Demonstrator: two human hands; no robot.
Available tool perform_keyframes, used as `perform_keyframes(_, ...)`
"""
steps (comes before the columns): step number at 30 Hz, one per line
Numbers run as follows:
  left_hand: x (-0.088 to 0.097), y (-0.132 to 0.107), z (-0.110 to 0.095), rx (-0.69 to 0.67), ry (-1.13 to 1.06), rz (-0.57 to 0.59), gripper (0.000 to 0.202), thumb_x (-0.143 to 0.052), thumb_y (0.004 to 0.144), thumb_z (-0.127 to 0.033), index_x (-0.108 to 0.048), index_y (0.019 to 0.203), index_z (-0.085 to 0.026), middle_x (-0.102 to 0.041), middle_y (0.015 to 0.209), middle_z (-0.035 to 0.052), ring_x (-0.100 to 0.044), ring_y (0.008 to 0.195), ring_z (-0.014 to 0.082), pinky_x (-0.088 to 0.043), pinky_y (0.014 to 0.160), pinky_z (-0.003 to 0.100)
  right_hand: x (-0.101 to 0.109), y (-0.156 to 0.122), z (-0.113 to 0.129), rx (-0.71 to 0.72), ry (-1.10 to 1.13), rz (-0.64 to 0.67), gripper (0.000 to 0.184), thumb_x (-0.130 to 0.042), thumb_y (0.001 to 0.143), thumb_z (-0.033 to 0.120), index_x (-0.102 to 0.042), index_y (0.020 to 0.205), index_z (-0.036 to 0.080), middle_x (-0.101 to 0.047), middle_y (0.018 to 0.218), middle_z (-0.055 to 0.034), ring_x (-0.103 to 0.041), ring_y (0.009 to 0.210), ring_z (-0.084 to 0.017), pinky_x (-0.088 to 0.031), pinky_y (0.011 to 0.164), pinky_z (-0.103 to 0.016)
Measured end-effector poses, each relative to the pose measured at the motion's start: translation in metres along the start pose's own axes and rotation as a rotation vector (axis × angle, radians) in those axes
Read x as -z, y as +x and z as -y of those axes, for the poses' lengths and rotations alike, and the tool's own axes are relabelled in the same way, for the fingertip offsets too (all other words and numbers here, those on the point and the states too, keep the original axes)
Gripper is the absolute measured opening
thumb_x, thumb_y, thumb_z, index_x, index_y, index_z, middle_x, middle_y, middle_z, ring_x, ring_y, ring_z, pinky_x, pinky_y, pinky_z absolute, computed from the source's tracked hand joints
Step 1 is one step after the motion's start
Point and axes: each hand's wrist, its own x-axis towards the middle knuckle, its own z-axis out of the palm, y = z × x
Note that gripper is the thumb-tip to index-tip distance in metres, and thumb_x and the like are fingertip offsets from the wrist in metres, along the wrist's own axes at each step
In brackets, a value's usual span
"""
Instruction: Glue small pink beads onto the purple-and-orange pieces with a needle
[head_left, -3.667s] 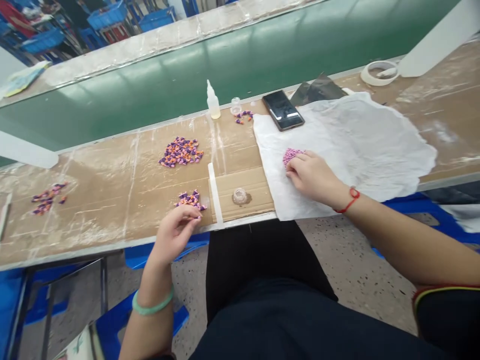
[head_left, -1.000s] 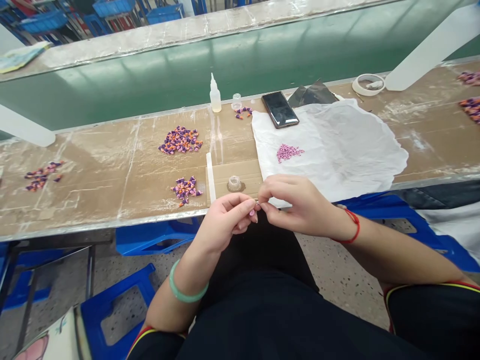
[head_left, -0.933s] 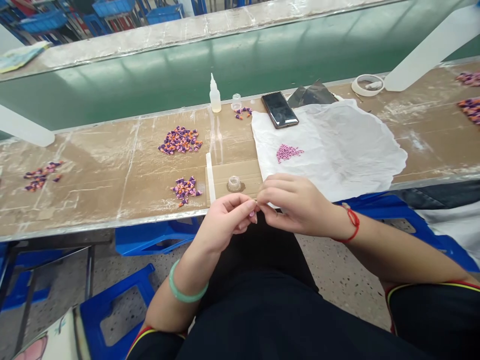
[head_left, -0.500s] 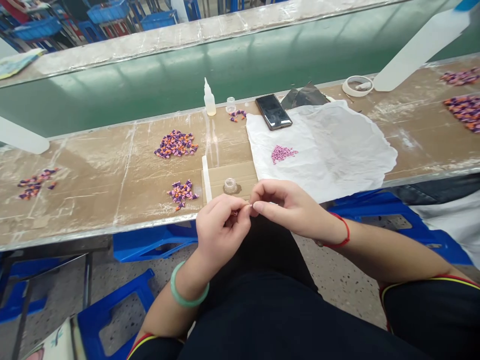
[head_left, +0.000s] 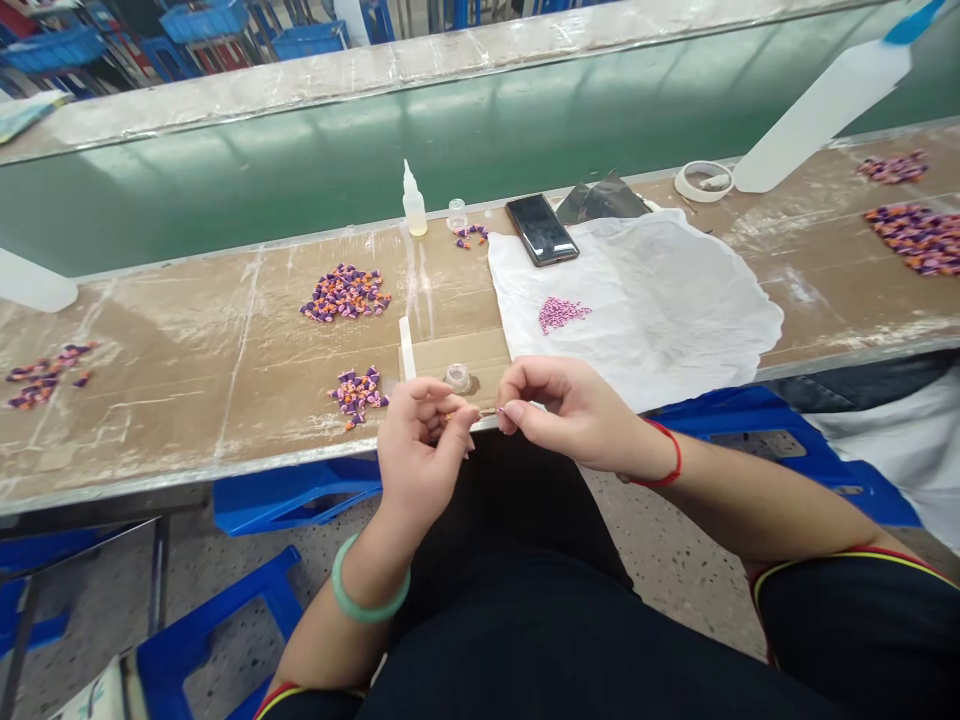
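My left hand (head_left: 424,440), a green bangle at its wrist, is closed with curled fingers around a small piece, of which a bit of orange shows by the thumb. A short gap away, my right hand (head_left: 559,405) pinches a tiny pink-purple bit between thumb and forefinger; its exact kind is too small to tell. Both hands are over the table's near edge. Just beyond them stands a small clear glass jar (head_left: 457,378) on a piece of cardboard. A pile of tiny pink pieces (head_left: 561,314) lies on a white cloth-like sheet (head_left: 660,290).
Small purple-and-orange pieces lie in heaps (head_left: 346,293) and a nearer cluster (head_left: 358,394). A white strip (head_left: 406,347), dropper bottle (head_left: 415,205), phone (head_left: 542,229) and tape roll (head_left: 703,181) are on the table. A green panel (head_left: 300,170) runs behind. Blue stools (head_left: 225,640) stand below.
My hands have come apart; the left has moved left and its fingers have loosened. The right still pinches close to where it was. The view has shifted slightly.
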Motion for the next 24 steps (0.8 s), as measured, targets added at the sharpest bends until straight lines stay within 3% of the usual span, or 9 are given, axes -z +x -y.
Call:
perform_keyframes(5,0.014,0.005,0.018,0.155,0.003,0.029,0.034,-0.068,0.089,-0.046,-0.057,0.074,-0.018,-0.055,0.059,-0.0039,-0.046,0.046,0.0060,-0.039,0.045,0.018,0.013,0.021,-0.010,0.090,-0.207,0.107,0.013,-0.053,0.085,0.016,-0.053,0.073,0.018,-0.057,0.067,0.0018,-0.052,0.060,-0.010,-0.042,0.058,-0.022)
perform_keyframes(9,0.024,0.010,0.027,0.257,0.013,0.030,0.038,-0.075,0.083,-0.047,-0.057,0.068,-0.017,-0.048,0.055,-0.0057,-0.042,0.047,0.0058,-0.036,0.046,0.018,0.022,0.050,-0.027,0.166,-0.505,0.248,0.013,-0.051,0.084,0.019,-0.047,0.071,0.019,-0.051,0.063,0.0025,-0.045,0.058,-0.011,-0.035,0.056,-0.023)
perform_keyframes(15,0.036,0.010,0.035,0.385,-0.120,0.062,0.025,-0.080,0.075,-0.035,-0.064,0.074,-0.016,-0.059,0.060,-0.0028,-0.051,0.046,0.0073,-0.043,0.045,0.018,0.024,0.084,-0.043,0.095,-0.864,0.468,0.019,-0.052,0.078,0.016,-0.037,0.067,0.021,-0.045,0.062,0.0019,-0.038,0.056,-0.012,-0.025,0.057,-0.026)
perform_keyframes(24,0.041,0.012,0.035,0.535,-0.208,0.099,0.012,-0.079,0.067,-0.021,-0.071,0.073,-0.015,-0.062,0.053,-0.0024,-0.056,0.044,0.0081,-0.047,0.044,0.017,0.016,0.096,-0.037,0.161,-1.090,0.607,0.025,-0.051,0.081,0.014,-0.032,0.067,0.021,-0.036,0.060,0.0027,-0.030,0.056,-0.013,-0.021,0.055,-0.027)
